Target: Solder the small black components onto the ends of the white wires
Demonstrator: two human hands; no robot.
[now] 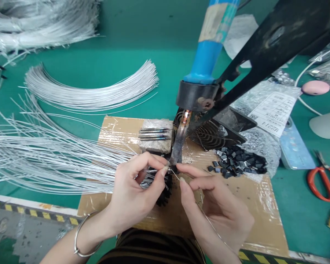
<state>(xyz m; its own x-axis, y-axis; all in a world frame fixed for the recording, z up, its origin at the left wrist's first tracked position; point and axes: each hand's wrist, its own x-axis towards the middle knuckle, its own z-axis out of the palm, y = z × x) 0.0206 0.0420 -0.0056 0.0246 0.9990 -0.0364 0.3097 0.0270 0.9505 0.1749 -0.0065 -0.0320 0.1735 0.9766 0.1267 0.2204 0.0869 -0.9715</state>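
My left hand (137, 187) is closed in a pinch, gripping the end of a thin white wire and a small dark part right at the tip (176, 156) of a fixed soldering iron (206, 58). My right hand (209, 198) pinches a thin strand of solder wire (209, 222), feeding its end toward the same tip. Both hands work over a taped cardboard pad (253, 205). A bundle of white wires (44, 161) runs in from the left to my left hand. A black toothed holder (165, 196) sits partly hidden under my left fingers.
A pile of small dark components (239, 163) spills from a plastic bag (264, 106) on the right. Red-handled scissors (323, 179) lie further right. More white wire bundles (93, 91) lie on the green table. A black fan grille (206, 134) stands behind the iron, and a sponge block (155, 141) holds spare tips.
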